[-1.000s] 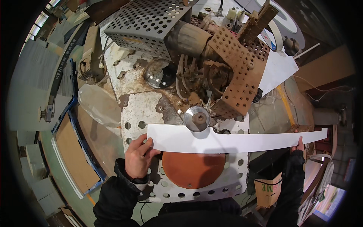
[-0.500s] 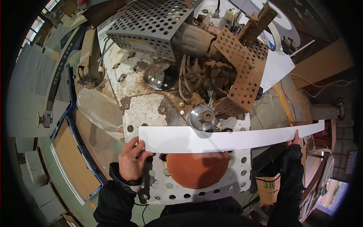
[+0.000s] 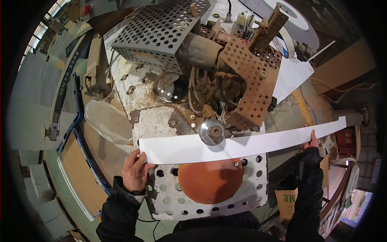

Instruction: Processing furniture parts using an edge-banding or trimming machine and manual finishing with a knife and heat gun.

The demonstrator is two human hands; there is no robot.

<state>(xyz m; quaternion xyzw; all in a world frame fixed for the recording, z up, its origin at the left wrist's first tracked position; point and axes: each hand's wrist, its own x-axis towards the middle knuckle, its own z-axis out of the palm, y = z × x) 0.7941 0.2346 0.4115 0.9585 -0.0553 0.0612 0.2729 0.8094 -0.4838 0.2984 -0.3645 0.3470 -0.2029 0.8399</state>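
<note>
A long white strip (image 3: 258, 144), slightly curved and notched at its far right end, lies across the machine's front. My left hand (image 3: 135, 171) is closed on its left end, thumb near the lower edge and fingers at the corner. Toward the right end, my right hand (image 3: 311, 142) grips the strip from below, with its thumb showing on the front. A round metal roller (image 3: 212, 132) with a central bolt overlaps the strip's upper middle; whether they touch is unclear. Below the strip is an orange round disc (image 3: 209, 181) set on a white perforated plate (image 3: 260, 195), partly covered by the strip.
Behind the roller stand a rusty perforated guard (image 3: 258, 76), a grey perforated cover (image 3: 161, 30) and a shiny dome (image 3: 171, 86). A roll of white band (image 3: 292, 16) sits at the back right. Plastic film (image 3: 107, 121) and stacked boards (image 3: 38, 88) lie to the left.
The strip has slid a little to the left, and its right end has risen in the picture. Both hands have moved with it, still holding on. The view has shifted slightly.
</note>
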